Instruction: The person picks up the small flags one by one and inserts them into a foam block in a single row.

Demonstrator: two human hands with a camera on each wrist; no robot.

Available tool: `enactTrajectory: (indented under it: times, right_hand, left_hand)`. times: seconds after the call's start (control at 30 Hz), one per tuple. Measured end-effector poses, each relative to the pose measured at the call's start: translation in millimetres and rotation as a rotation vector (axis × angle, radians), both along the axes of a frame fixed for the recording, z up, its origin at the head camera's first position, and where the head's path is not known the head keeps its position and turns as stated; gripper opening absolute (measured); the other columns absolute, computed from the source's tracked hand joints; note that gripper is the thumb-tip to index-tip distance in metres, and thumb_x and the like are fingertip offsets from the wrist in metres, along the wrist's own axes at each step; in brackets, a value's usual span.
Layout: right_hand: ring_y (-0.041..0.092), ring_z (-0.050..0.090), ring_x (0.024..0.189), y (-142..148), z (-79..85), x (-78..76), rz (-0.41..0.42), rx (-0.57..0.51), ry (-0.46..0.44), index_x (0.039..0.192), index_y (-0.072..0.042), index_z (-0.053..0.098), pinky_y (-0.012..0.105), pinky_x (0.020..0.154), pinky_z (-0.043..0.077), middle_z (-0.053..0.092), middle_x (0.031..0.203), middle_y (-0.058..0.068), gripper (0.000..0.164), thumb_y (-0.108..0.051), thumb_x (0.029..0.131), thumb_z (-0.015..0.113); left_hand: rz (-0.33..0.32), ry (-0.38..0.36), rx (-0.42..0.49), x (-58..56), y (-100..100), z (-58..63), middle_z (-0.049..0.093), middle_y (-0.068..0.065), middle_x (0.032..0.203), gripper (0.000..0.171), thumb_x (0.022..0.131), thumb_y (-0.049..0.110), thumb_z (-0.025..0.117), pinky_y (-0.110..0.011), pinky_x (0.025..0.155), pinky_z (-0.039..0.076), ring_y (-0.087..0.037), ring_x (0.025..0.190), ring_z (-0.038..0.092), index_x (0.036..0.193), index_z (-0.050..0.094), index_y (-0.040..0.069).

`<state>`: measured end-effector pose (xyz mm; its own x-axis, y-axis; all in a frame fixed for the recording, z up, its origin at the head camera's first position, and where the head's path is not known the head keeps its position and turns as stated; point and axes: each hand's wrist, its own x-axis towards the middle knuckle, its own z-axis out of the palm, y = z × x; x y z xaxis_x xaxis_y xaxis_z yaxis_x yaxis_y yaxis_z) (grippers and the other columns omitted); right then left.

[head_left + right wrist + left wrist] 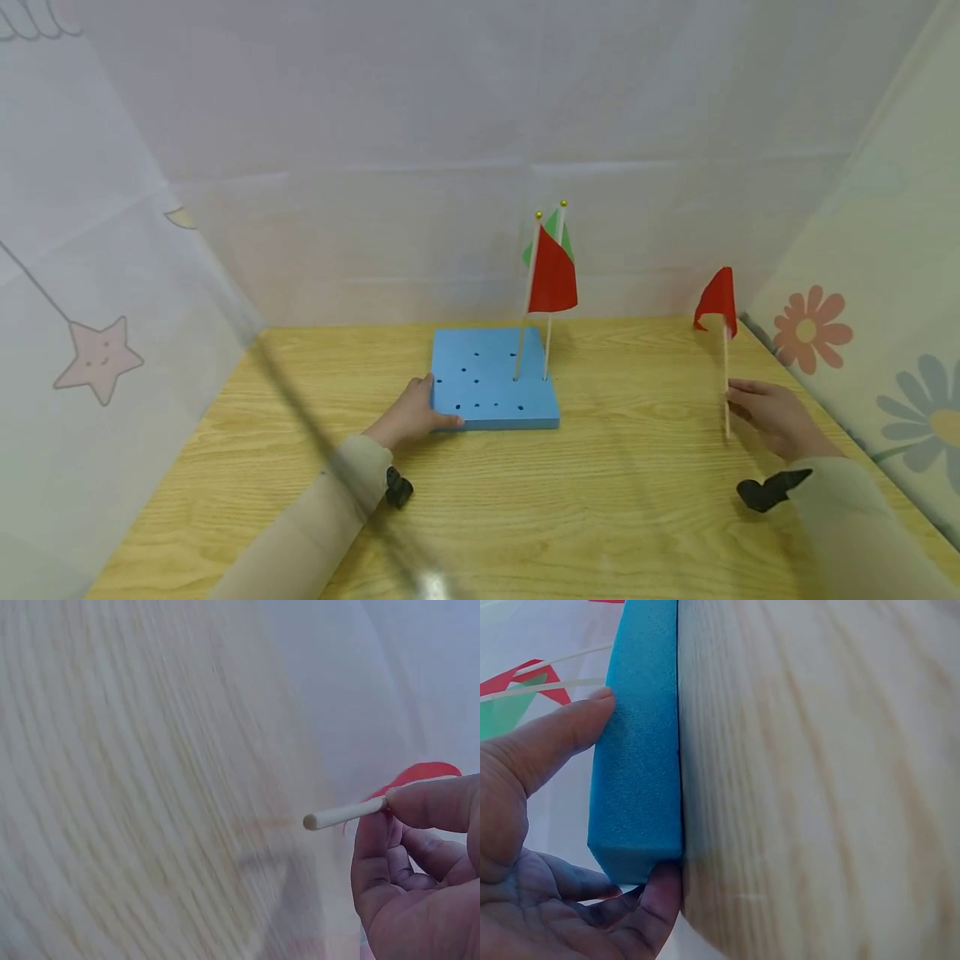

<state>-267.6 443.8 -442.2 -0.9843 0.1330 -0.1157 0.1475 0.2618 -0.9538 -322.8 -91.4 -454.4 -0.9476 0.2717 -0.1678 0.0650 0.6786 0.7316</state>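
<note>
A blue foam block (450,350) with several small holes lies on the wooden table. At its front left corner my left hand (411,417) grips it, thumb on the front edge and fingers along the left side; the left wrist view shows the fingertips under the block's end (641,765). A red flag (553,279) and a green flag (567,242) on gold-tipped sticks stand in holes at the block's right. Well to the right, my right hand (776,417) pinches another red flag (718,296) by its stick (341,816), cloth up and bare end down.
Wood-grain table (600,492) stretches around the block. A pale cloth wall (405,250) rises behind, with printed side walls at left and right. A dark blurred strip (300,408) crosses the head view at left.
</note>
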Motion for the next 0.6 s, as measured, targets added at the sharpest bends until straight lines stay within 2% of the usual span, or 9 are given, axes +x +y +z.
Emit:
enactTrajectory:
  times: [0.17,0.27,0.4,0.6]
  right_hand:
    - [-0.003,0.064,0.085,-16.7,1.1,-2.8,0.027,-0.095,0.054,0.133,0.015,0.054,0.016,0.076,0.055,0.062,0.093,-0.021,0.034,-0.006,0.107,0.054]
    - [-0.003,0.063,0.086,-27.3,3.3,-4.5,0.031,-0.093,0.069,0.132,0.011,0.055,0.015,0.077,0.054,0.062,0.094,-0.020,0.031,-0.007,0.108,0.054]
    - [-0.004,0.062,0.088,-42.6,7.4,-6.8,0.035,-0.072,0.102,0.135,0.014,0.049,0.013,0.079,0.053,0.061,0.097,-0.019,0.035,-0.009,0.108,0.053]
    - [-0.002,0.062,0.091,-65.6,14.5,-11.6,0.050,-0.116,0.152,0.133,0.013,0.047,0.013,0.081,0.053,0.062,0.098,-0.013,0.032,-0.005,0.108,0.053]
  left_hand:
    - [0.005,-0.002,-0.001,0.7,0.3,0.6,0.023,-0.032,0.162,0.110,0.089,0.033,0.085,-0.056,0.118,0.030,-0.045,0.148,0.029,0.162,0.014,-0.007]
    - [0.007,-0.003,0.004,0.4,0.6,0.7,0.023,-0.032,0.162,0.110,0.089,0.033,0.085,-0.056,0.118,0.030,-0.045,0.149,0.029,0.162,0.014,-0.007]
    - [0.009,-0.004,0.013,0.5,0.9,1.4,0.022,-0.033,0.162,0.109,0.089,0.031,0.085,-0.056,0.118,0.029,-0.046,0.148,0.028,0.162,0.014,-0.007]
    - [0.012,-0.009,0.009,0.9,0.9,2.0,0.022,-0.033,0.162,0.109,0.089,0.031,0.085,-0.056,0.118,0.029,-0.046,0.149,0.027,0.162,0.014,-0.008]
